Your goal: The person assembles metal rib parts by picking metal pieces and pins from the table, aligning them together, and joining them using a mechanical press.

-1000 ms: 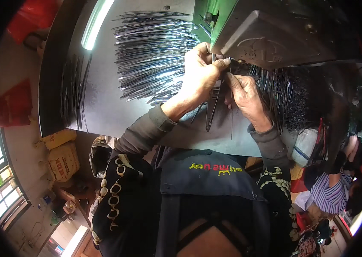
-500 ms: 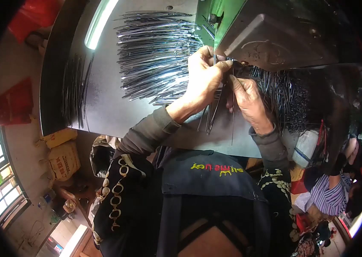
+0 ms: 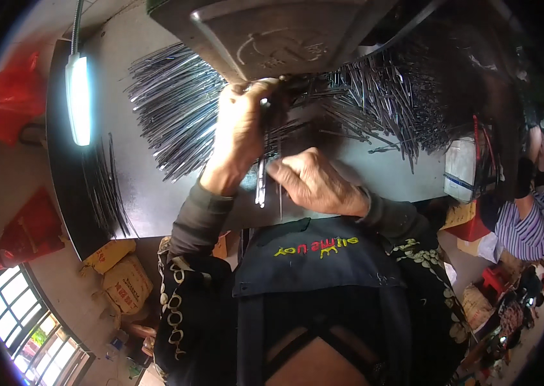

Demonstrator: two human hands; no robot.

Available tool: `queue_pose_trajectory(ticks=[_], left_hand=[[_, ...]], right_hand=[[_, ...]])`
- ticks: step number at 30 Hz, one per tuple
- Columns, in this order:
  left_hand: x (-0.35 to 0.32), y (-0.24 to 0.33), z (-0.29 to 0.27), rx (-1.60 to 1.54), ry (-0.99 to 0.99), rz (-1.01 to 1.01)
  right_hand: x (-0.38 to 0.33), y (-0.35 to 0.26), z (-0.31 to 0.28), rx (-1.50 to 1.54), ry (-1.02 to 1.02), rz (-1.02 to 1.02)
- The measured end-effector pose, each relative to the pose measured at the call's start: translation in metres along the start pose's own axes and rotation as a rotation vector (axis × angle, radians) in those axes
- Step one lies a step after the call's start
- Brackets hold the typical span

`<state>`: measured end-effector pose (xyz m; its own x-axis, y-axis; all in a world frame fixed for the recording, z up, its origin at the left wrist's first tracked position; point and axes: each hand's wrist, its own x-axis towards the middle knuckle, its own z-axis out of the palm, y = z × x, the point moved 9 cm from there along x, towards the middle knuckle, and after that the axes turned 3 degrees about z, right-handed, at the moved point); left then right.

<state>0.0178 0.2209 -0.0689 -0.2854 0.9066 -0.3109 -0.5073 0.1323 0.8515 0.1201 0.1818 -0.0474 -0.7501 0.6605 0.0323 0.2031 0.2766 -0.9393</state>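
Observation:
My left hand (image 3: 236, 125) is closed below the edge of a dark metal machine cover (image 3: 285, 45). A few thin metal rods (image 3: 261, 186) hang down from beside its fingers, with shiny lower ends. My right hand (image 3: 317, 183) is closed near these rods, its thumb and fingers pinched at a single thin rod (image 3: 280, 199) pointing toward me. Left of my left hand lies a broad, dense pile of long thin dark rods (image 3: 172, 109). Another heap of rods (image 3: 381, 90) spreads out to the right, under the machine. My left fingertips are partly hidden by shadow.
A lit lamp (image 3: 79, 100) on a bendable stem stands over the grey metal table (image 3: 117, 71). A smaller bunch of rods (image 3: 106, 193) lies at the table's left edge. A white container (image 3: 460, 168) is at the right. A person in a striped top (image 3: 524, 225) is beyond it.
My view has shifted, so the machine cover now reaches over more of the left pile. My right hand has lowered toward me, away from the left hand, and turned sideways.

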Motion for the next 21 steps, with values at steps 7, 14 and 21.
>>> queue_pose_trajectory(ticks=[7,14,21], left_hand=[[-0.053,0.133,-0.147,1.375,0.426,0.717],[-0.096,0.057,-0.089,1.24,0.055,0.556],[-0.089,0.007,-0.027,1.528,0.009,0.737]], right_hand=[[-0.014,0.005,-0.129,-0.68,0.391,-0.128],[-0.003,0.003,-0.13,-0.801,0.267,-0.174],[0.004,0.011,-0.096,-1.054,0.149,-0.051]])
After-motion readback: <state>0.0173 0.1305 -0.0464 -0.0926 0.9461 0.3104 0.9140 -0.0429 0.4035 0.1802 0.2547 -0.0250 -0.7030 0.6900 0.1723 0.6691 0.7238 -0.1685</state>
